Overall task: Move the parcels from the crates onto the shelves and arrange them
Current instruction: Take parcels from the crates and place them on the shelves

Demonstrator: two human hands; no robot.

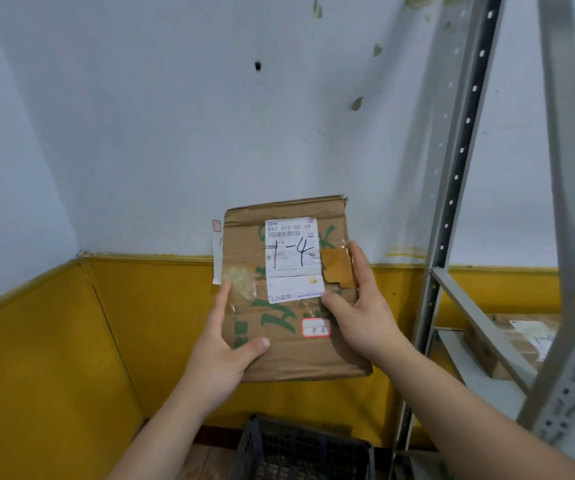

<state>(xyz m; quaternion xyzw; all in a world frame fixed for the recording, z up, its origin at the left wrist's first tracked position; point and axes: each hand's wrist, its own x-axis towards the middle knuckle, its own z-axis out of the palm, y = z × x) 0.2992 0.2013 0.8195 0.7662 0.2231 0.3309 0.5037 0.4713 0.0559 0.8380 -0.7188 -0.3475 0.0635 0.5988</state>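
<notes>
Item: flat brown cardboard parcel [279, 327], held upright in the air between both grips, front face to the camera.
- Left grip [225, 348]: closed on the parcel's lower left edge, thumb pressed on the front face, one finger lying up along the edge.
- Right grip [362, 317]: closed on the right edge, thumb across the front, fingers wrapped round the side over a patch of brown tape.
- Between the two thumbs: white shipping label [294, 259], handwritten "7-4". Just below the right thumb: small red-bordered sticker [316, 328].
- Above the left grip: white paper strip [217, 254] showing past the parcel's left edge.

Containers:
- Black mesh crate [299, 448], directly below the grips; contents possibly nil, too dark to tell.
- Grey metal shelving [452, 202], right of the right grip; one shelf [480, 379] carries a second labelled parcel [511, 341].

Room: pale wall [175, 133] behind the grips, yellow band [71, 341] along its lower part, meeting at a corner to the left.
</notes>
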